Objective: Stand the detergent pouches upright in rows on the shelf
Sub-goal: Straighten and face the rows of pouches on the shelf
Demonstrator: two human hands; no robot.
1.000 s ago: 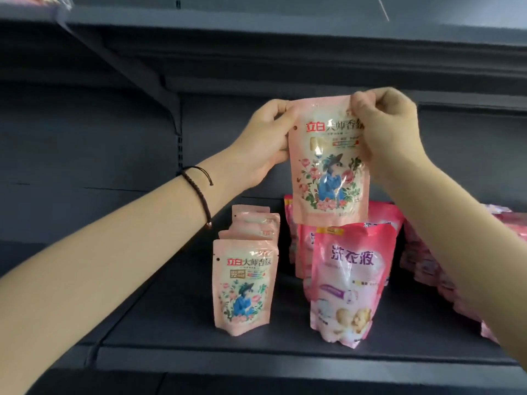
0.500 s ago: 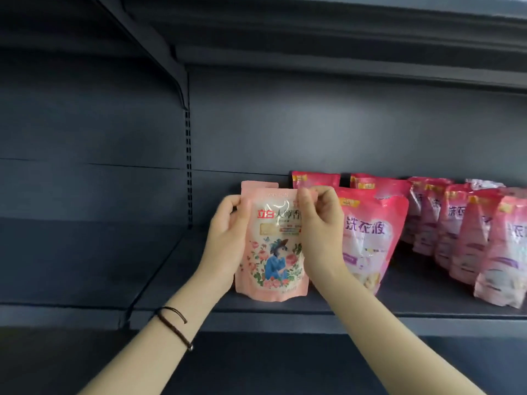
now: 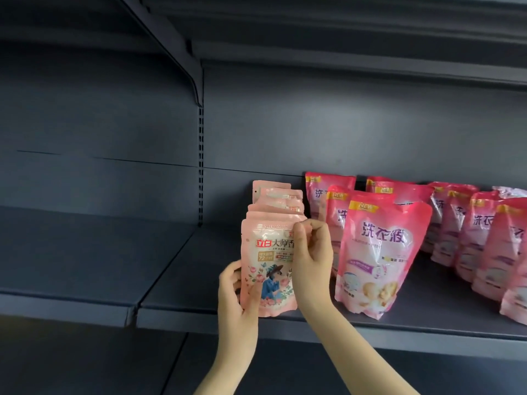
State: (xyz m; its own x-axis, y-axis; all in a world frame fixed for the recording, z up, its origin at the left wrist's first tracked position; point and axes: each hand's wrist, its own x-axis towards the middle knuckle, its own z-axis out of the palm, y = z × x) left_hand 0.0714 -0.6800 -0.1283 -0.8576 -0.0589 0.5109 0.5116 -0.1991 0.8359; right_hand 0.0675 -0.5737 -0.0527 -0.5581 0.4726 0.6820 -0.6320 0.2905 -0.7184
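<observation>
- Both hands are on the pale pink floral pouch [image 3: 266, 266]. It's upright right at the front lip of the shelf [image 3: 182, 280], down around 6 o'clock in the view.
- The left hand [image 3: 236, 297] grips the pouch's lower corner at its 8 o'clock, thumb laid across the front.
- The right hand [image 3: 312, 260] is curled round the edge at 3 o'clock, fingertips pinching the top corner near 1 o'clock. So both are clamped on it, neither loose.
- Can't tell if the bottom is actually seated on the board or hanging just above it. The thumb and the lip hide that bit.
- At its 12 o'clock is the file of matching pouches [image 3: 278, 195] running back to the rear wall, tops fanned out and leaning a little.
- Just beside it at 3 o'clock stands the big darker pink pouch [image 3: 382, 258], with more of those rows [image 3: 479, 223] off toward 2 o'clock.
- Main worry imo: it's so close to the edge that if the hands let go before the base is flat, the soft bottom could fold and it'd flop forward off the shelf.
- Shoving it back hard to fix that could domino the leaning file behind.
- The right hand is squeezed in between the two pouches, so pulling it out carelessly might drag either one over.
</observation>
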